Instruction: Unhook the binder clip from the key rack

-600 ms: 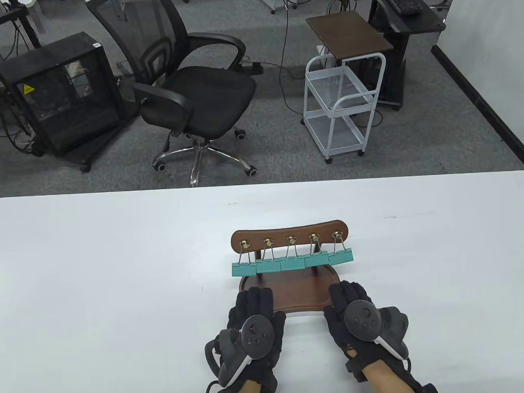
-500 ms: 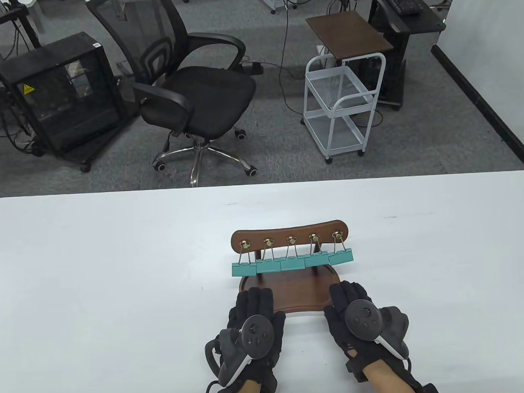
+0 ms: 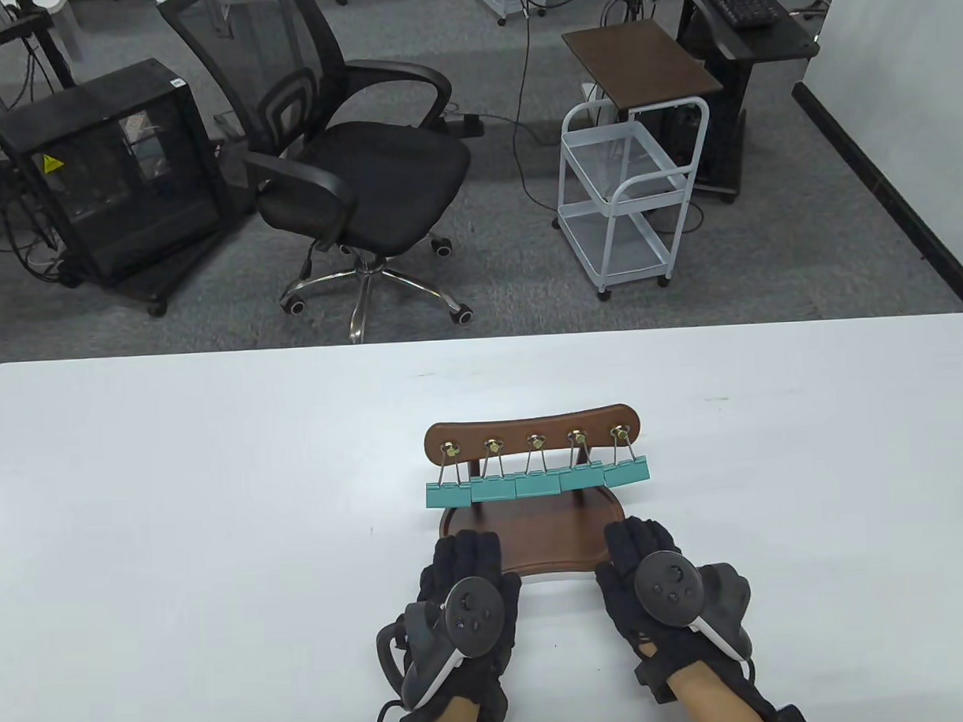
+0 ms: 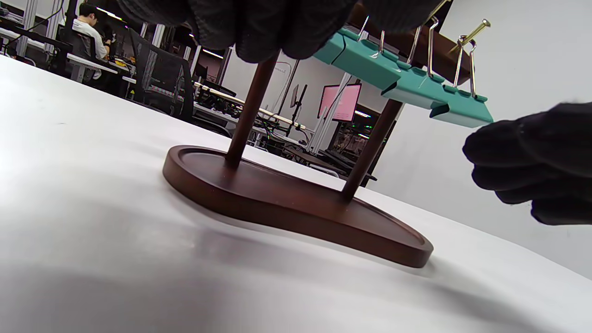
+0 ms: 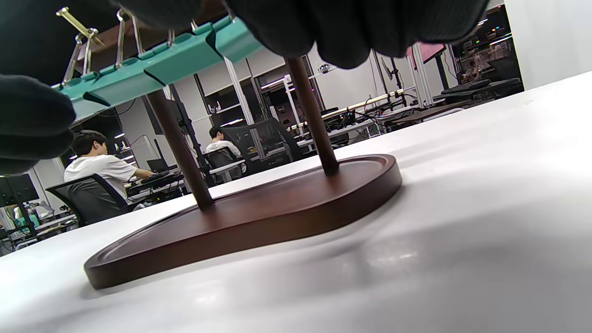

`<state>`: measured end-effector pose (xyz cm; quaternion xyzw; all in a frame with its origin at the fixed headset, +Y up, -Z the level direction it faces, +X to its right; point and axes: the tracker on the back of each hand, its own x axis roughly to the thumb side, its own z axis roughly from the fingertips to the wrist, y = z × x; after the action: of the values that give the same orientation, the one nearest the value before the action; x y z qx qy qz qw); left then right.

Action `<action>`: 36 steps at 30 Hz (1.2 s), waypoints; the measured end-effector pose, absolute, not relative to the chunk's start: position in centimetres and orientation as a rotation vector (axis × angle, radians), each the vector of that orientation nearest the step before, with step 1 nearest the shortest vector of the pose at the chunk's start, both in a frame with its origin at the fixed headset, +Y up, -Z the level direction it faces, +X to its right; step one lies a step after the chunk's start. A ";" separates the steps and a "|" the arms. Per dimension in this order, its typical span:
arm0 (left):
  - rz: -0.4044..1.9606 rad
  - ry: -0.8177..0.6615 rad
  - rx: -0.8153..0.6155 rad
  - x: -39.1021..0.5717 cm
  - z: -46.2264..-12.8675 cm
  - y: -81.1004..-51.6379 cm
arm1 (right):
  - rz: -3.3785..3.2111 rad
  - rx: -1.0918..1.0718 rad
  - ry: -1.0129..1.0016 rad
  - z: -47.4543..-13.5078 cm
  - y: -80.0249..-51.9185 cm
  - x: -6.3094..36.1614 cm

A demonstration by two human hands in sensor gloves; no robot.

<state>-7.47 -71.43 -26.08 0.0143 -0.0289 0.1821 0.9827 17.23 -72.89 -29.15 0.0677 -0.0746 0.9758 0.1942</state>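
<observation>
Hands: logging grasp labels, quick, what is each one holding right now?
Left hand: holds nothing, lies flat.
Right hand: holds nothing, lies flat.

A white table (image 3: 217, 481) with rounded far corners fills the lower half of the table view. On it, a little right of centre and toward the bottom of the frame, stands a dark wooden key rack (image 3: 531, 438) on a flat oval base (image 3: 547, 532); the wrist views show this base lying flat on the tabletop with two posts rising from it. At the bottom centre the left hand (image 3: 466, 590) and right hand (image 3: 655, 580) rest on the table at the base's near edge.
</observation>
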 end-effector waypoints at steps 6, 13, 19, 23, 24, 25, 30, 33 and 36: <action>0.365 -0.045 0.034 -7.6 -26.1 -71.4 | 2.725 0.173 -0.212 -29.1 -72.9 17.5; 0.352 -0.033 0.032 -7.6 -26.2 -71.5 | 2.674 0.136 -0.256 -29.1 -72.6 18.4; 0.348 -0.031 0.026 -7.6 -26.3 -71.5 | 2.614 0.102 -0.358 -29.2 -72.3 19.5; 0.355 -0.030 0.029 -7.6 -26.3 -71.5 | 2.558 0.096 -0.420 -29.3 -71.9 20.0; 0.359 -0.031 0.029 -7.6 -26.3 -71.5 | 2.544 0.079 -0.417 -29.4 -72.0 20.2; 0.364 -0.031 0.030 -7.7 -26.3 -71.5 | 2.526 0.079 -0.413 -29.5 -72.0 20.3; 0.369 -0.033 0.030 -7.7 -26.4 -71.6 | 2.415 0.004 -0.449 -30.2 -71.7 21.4; 0.370 -0.034 0.031 -7.7 -26.4 -71.6 | 2.293 -0.078 -0.448 -31.1 -71.4 22.4; 0.377 -0.034 0.031 -7.7 -26.4 -71.6 | 2.141 -0.119 -0.371 -32.4 -71.7 23.4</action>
<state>-7.72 -71.60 -26.38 0.0155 -0.0168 0.1873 0.9820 23.36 -71.70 -32.38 -0.0483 -0.1511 0.8715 0.4640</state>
